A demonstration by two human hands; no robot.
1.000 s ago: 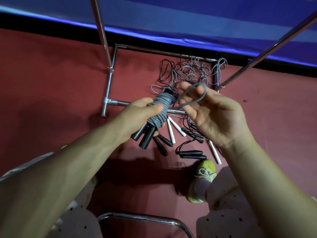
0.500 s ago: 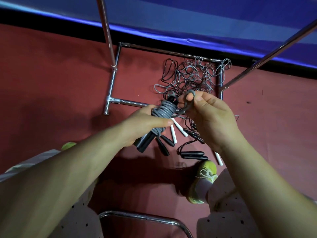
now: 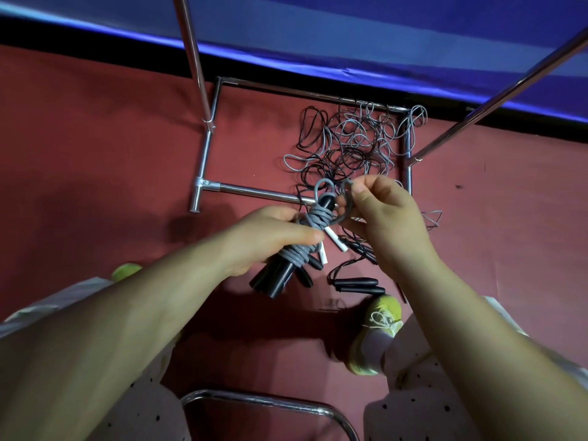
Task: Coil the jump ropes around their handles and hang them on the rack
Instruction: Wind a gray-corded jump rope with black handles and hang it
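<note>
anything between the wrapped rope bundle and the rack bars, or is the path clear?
Nothing visible blocks it. The left hand grips the coiled grey rope, the right hand pinches its loose end, and the slanted rack bar is open above. Loose ropes lie on the floor below.

We see a red floor (image 3: 95, 148) across most of the picture. Along the top runs a blue cloth (image 3: 318, 36), with a black strip (image 3: 79, 50) under it where it meets the floor. At the bottom middle there is a shiny curved metal bar (image 3: 254, 401). In the lower right we see a yellow-green shoe (image 3: 378, 316) with white laces. Another bit of yellow-green shoe (image 3: 125, 271) peeks out at the lower left. Light trousers with small dark dots (image 3: 429, 418) fill both bottom corners.
</note>
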